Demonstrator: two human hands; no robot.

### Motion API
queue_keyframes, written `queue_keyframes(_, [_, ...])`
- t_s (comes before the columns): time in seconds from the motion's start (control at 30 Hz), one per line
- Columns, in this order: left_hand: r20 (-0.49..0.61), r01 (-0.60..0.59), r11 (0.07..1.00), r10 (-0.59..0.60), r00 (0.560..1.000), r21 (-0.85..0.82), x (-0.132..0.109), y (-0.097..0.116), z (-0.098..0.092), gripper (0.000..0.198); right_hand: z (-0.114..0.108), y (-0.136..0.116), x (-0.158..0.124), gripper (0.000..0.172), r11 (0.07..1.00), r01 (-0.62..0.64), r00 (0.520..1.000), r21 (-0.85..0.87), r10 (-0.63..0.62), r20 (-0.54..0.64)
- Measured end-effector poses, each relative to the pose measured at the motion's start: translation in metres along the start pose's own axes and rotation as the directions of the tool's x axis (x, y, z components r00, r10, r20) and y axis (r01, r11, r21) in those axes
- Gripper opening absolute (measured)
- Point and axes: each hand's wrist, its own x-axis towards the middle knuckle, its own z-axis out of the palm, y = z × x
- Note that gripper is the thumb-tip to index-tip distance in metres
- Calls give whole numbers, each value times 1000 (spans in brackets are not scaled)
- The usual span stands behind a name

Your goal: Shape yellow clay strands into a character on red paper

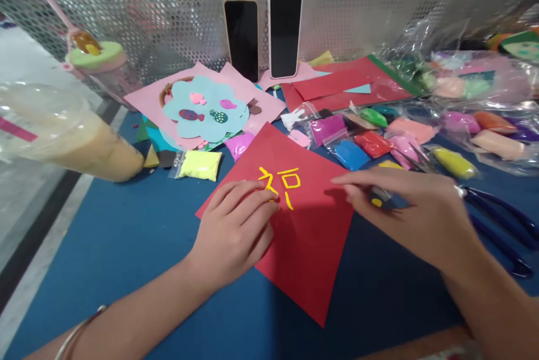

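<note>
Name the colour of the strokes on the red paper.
Yellow strokes, seen best in the head view.

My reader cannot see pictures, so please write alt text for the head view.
A person's left hand lies over red paper bearing yellow strokes, while the right hand, finger and thumb close together, is by the paper's right edge. Beyond are colourful packets, paper cut-outs and two upright phones, with a drink cup at left.

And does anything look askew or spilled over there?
I see no clear spill. The drink cup at left looks tilted, its top leaning left, but the tumbler behind it slants likewise, so this may be lens distortion. The red paper lies cornerwise under the left hand, probably deliberately.
</note>
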Motion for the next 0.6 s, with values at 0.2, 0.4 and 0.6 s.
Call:
queue_keyframes(0.2, [-69, -12, 999, 14, 998, 32, -1, 1, -5, 16, -29, 45, -38, 20, 987, 19, 993, -160, 0, 116])
queue_keyframes(0.4, [-58, 22, 990, -15, 998, 136, -4, -3, -10, 16, -17, 70, -55, 30, 978, 89, 957, -190, -31, 288])
queue_keyframes(0.6, [-9, 125, 988, -124, 992, 90, 0, 17, -25, 18, -19, 54, -46, 20, 996, 33, 977, -84, -15, 215])
